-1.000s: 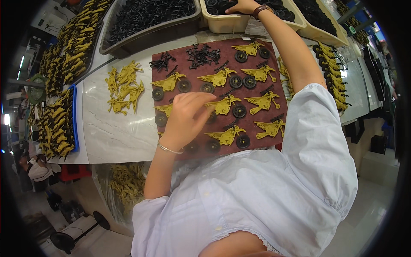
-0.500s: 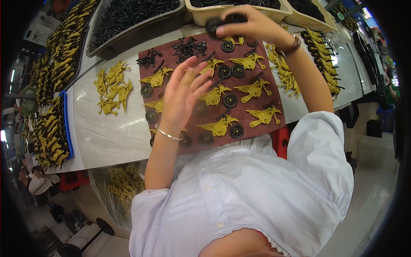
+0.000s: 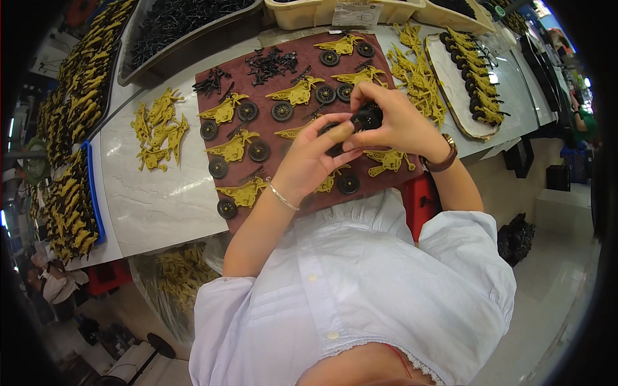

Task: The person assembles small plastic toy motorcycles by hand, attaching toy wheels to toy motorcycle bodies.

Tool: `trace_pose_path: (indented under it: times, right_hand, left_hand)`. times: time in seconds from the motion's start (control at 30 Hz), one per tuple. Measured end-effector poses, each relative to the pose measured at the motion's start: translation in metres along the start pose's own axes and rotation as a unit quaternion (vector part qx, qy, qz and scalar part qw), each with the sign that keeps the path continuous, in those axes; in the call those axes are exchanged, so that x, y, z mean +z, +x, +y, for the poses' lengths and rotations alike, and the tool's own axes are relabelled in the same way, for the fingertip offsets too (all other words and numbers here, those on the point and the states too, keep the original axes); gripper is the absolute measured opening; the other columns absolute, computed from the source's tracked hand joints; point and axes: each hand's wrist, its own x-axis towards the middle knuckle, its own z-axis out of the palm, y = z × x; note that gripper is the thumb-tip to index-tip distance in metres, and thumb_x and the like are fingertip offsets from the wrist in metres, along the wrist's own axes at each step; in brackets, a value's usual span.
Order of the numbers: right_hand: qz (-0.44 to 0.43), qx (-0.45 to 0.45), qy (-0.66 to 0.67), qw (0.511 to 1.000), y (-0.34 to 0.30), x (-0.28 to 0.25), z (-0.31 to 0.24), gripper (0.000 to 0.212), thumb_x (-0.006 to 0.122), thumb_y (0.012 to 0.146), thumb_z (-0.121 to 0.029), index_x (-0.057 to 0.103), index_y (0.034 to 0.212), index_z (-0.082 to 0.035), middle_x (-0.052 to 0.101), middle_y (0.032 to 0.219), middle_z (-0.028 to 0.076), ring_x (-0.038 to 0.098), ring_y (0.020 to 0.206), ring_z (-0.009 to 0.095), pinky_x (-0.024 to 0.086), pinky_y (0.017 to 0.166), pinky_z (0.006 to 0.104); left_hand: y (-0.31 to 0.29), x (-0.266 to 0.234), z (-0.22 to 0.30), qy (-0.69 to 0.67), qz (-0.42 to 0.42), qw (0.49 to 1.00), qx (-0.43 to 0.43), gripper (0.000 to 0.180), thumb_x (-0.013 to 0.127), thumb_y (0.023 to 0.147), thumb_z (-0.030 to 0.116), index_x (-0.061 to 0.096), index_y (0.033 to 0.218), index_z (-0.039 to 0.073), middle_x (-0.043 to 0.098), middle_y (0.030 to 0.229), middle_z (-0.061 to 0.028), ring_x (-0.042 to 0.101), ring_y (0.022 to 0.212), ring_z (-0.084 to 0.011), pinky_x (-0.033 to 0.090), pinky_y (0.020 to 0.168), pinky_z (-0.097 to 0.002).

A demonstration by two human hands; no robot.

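Note:
Over the maroon mat (image 3: 302, 61), my two hands meet. My right hand (image 3: 409, 125) curls around several black toy wheels (image 3: 368, 117), stacked between thumb and fingers. Fingers of my left hand (image 3: 306, 161) touch the same cluster and close on a black wheel partly hidden behind them. Yellow toy motorcycle bodies (image 3: 296, 91) lie in rows on the mat, with loose black wheels (image 3: 282, 110) beside many of them. Some bodies under my hands are covered from view. Small black parts (image 3: 271, 65) are heaped at the mat's far left.
A grey bin of black parts (image 3: 138, 71) and cream bins (image 3: 309, 16) line the back. Loose yellow bodies (image 3: 158, 132) lie left of the mat, more (image 3: 418, 77) to the right. A tray (image 3: 450, 112) holds a row of yellow pieces. A blue-edged tray (image 3: 94, 193) stands far left.
My right hand has come down from the cream bin with black wheels and met my left hand over the mat. My left hand's spread fingers have closed in. The view has shifted slightly.

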Motion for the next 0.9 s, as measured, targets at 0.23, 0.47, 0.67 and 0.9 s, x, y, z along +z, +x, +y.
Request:
trace_pose_path:
  times: [0.23, 0.47, 0.67, 0.9]
  right_hand:
    - [-0.006, -0.014, 0.114, 0.993, -0.015, 0.005, 0.002, 0.044, 0.078, 0.075, -0.021, 0.054, 0.108, -0.002, 0.06, 0.097, 0.006, 0.06, 0.085, 0.015, 0.049, 0.07, 0.0288]
    - [0.047, 0.106, 0.21, 0.971, -0.033, 0.019, 0.045, 0.029, 0.065, 0.087, -0.011, 0.057, 0.113, -0.002, 0.059, 0.096, 0.004, 0.059, 0.085, 0.011, 0.048, 0.069, 0.0253]
    - [0.032, 0.107, 0.024, 0.993, -0.035, 0.027, 0.044, 0.021, 0.069, 0.085, -0.01, 0.065, 0.104, 0.0, 0.061, 0.092, 0.001, 0.056, 0.085, 0.006, 0.046, 0.072, 0.0227]
    - [0.115, 0.097, -0.07, 0.986, -0.032, 0.045, 0.046, 0.028, 0.075, 0.075, -0.011, 0.067, 0.101, -0.003, 0.065, 0.087, 0.008, 0.061, 0.077, 0.02, 0.048, 0.069, 0.0311]
  left_hand:
    - [-0.005, -0.004, -0.007, 0.035, 0.078, 0.996, 0.007, 0.022, 0.058, 0.095, 0.01, 0.056, 0.116, 0.007, 0.062, 0.11, -0.0033, 0.062, 0.1, -0.0161, 0.055, 0.087, -0.0383]
    - [-0.024, -0.01, 0.006, 0.027, 0.151, 0.982, 0.113, 0.021, 0.055, 0.095, 0.008, 0.055, 0.116, 0.002, 0.063, 0.111, -0.0086, 0.063, 0.099, -0.0183, 0.057, 0.086, -0.0371]
    - [-0.045, -0.015, 0.008, 0.094, 0.166, 0.974, 0.124, 0.023, 0.055, 0.095, 0.006, 0.055, 0.117, -0.001, 0.064, 0.11, -0.0123, 0.065, 0.099, -0.0198, 0.059, 0.082, -0.0348]
    - [-0.051, -0.016, 0.0, 0.138, 0.164, 0.969, 0.124, 0.021, 0.057, 0.094, 0.006, 0.056, 0.113, -0.001, 0.064, 0.107, -0.0107, 0.065, 0.096, -0.0187, 0.06, 0.079, -0.034]
